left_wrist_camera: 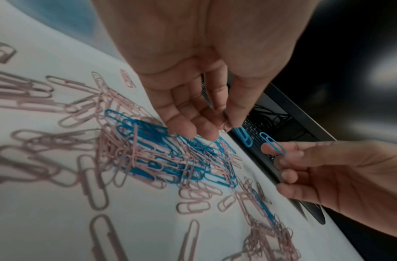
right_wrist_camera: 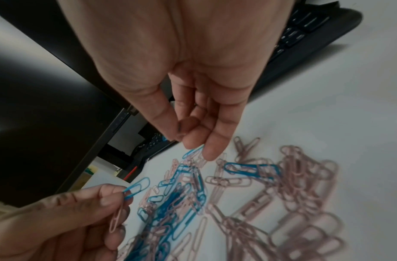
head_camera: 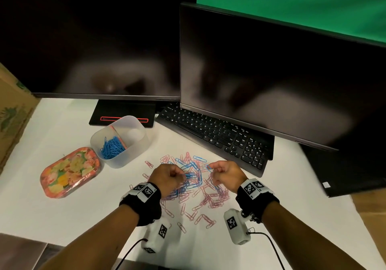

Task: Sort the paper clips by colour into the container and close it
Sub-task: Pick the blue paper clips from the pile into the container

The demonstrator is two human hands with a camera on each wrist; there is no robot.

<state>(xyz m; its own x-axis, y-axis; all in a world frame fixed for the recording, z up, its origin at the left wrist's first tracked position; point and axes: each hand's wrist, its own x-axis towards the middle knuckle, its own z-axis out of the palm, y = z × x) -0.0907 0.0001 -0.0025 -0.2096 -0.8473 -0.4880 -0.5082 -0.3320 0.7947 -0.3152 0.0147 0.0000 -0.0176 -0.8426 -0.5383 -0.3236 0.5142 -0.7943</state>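
A mixed pile of pink and blue paper clips [head_camera: 194, 184] lies on the white table. Both hands hover just over it. My left hand [head_camera: 179, 174] pinches a blue clip [right_wrist_camera: 137, 187] and a pink clip [right_wrist_camera: 115, 219] together. Between thumb and fingertip, my right hand [head_camera: 211, 168] holds one blue clip [left_wrist_camera: 273, 144] at the pile's far right. The translucent container [head_camera: 133, 144] stands open to the far left, split by a divider. Its left compartment holds several blue clips [head_camera: 112, 147]; the right one looks empty. The floral lid [head_camera: 71, 171] lies left of it.
A black keyboard [head_camera: 217, 138] runs along the far right of the pile, under the right monitor [head_camera: 271, 77]. The left monitor's stand [head_camera: 123, 113] sits just behind the container. A cardboard box [head_camera: 12, 111] is at the left edge.
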